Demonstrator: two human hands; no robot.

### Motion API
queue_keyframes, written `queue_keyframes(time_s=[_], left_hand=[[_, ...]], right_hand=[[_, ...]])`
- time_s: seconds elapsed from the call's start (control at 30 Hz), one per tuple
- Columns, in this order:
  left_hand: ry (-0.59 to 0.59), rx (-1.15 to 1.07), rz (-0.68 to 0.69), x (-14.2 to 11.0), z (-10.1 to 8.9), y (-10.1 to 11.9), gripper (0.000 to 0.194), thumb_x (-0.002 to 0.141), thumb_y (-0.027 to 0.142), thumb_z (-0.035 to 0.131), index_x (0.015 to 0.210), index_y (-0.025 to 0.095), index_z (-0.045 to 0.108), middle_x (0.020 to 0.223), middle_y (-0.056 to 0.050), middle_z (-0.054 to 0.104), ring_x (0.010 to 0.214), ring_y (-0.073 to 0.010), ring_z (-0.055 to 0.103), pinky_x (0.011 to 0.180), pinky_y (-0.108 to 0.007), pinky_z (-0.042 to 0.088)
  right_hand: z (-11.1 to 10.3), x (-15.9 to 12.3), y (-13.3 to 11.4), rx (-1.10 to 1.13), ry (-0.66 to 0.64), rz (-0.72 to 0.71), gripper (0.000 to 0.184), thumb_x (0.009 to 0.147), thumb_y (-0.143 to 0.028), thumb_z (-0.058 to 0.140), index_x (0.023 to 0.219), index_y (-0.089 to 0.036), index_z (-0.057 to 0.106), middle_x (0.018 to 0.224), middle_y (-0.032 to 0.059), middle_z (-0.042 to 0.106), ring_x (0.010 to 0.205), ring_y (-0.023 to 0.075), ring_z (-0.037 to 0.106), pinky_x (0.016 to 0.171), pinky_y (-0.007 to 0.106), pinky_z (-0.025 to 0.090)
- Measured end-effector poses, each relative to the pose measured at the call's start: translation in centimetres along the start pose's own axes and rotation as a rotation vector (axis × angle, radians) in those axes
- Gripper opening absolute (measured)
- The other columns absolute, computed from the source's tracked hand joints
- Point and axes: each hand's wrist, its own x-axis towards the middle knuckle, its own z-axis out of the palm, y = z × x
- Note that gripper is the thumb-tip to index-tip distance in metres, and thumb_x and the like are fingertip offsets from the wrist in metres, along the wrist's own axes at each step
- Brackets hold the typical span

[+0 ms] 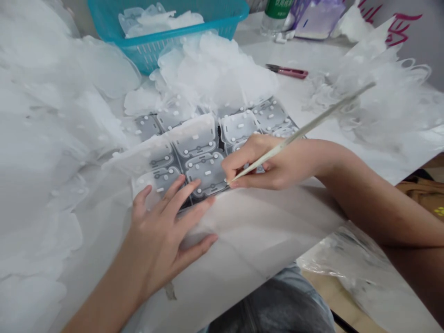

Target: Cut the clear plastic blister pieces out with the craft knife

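A dark sheet [180, 157] printed with pale rounded-rectangle pieces lies in front of me, and small white tabs dot each piece. My left hand [163, 226] rests on its near left part with the fingers spread. In my right hand [267, 162] is a long, thin, pale stick [312, 125], pinched near its lower end. Its tip is at the lower right corner of one grey piece [206, 172], close to the sheet's near edge. The right hand covers some of the pieces behind it. Whether the stick is a single rod or tweezers is unclear.
Translucent white pieces [215, 69] are heaped behind the sheet, before a blue basket [166, 41] holding more. Another large pile [34, 138] fills the left. A pink-handled cutter [287, 71] lies behind, near a green-labelled bottle [275, 16]. Clear plastic scraps [378, 101] spread at right.
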Motion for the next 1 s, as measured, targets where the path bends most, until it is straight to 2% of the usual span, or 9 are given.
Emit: queue_keyframes(time_s=[0.1,0.17,0.5,0.67,0.8,1.0], left_hand=[[0.010,-0.002,-0.018,0.0,0.3,0.4,0.054,0.087,0.050,0.050,0.134,0.024,0.048,0.136,-0.016,0.051,0.128,-0.0385,0.045,0.102,-0.063,0.024],[0.005,0.007,-0.038,0.0,0.4,0.7,0.057,0.087,0.051,0.050,0.137,0.024,0.046,0.136,-0.016,0.050,0.128,-0.0404,0.044,0.101,-0.064,0.025],[0.001,0.014,-0.055,0.2,0.2,0.9,0.049,0.087,0.050,0.050,0.130,0.025,0.053,0.135,-0.016,0.052,0.131,-0.0377,0.042,0.102,-0.062,0.026],[0.009,0.001,-0.076,0.1,0.4,1.2,0.051,0.087,0.050,0.050,0.130,0.024,0.052,0.136,-0.016,0.050,0.131,-0.0383,0.042,0.104,-0.063,0.023],[0.029,0.007,-0.122,0.7,0.5,2.1,0.057,0.084,0.055,0.050,0.131,0.022,0.053,0.131,-0.020,0.050,0.127,-0.0415,0.044,0.102,-0.064,0.025],[0.003,-0.007,-0.177,1.2,0.2,3.0,0.051,0.085,0.050,0.052,0.127,0.022,0.056,0.132,-0.021,0.046,0.131,-0.0444,0.037,0.099,-0.067,0.029]], right_hand=[[0.3,0.2,0.6,0.028,0.004,-0.028,0.022,0.089,-0.008,0.048,0.070,-0.016,0.041,0.064,-0.0056,0.037,0.059,0.0048,0.034,0.056,0.019,0.029],[0.3,0.2,0.8,0.036,-0.001,-0.032,0.022,0.090,-0.010,0.048,0.070,-0.016,0.042,0.065,-0.0053,0.038,0.060,0.0048,0.035,0.057,0.018,0.030],[-1.1,-0.6,0.2,-0.050,-0.057,0.050,0.018,0.089,-0.009,0.051,0.072,-0.015,0.048,0.063,-0.0056,0.040,0.058,0.0043,0.036,0.056,0.017,0.030],[-0.7,-0.3,0.8,0.021,-0.036,0.024,0.018,0.090,-0.012,0.050,0.073,-0.015,0.047,0.066,-0.0045,0.042,0.062,0.0054,0.039,0.058,0.018,0.032],[-0.2,-0.1,1.3,0.059,-0.009,0.028,0.017,0.089,-0.011,0.051,0.073,-0.015,0.047,0.067,-0.0043,0.043,0.061,0.0056,0.039,0.057,0.019,0.031],[-0.9,-0.4,1.1,0.056,-0.022,0.027,0.018,0.087,-0.007,0.051,0.071,-0.014,0.047,0.066,-0.0049,0.043,0.062,0.0055,0.039,0.059,0.019,0.032]])
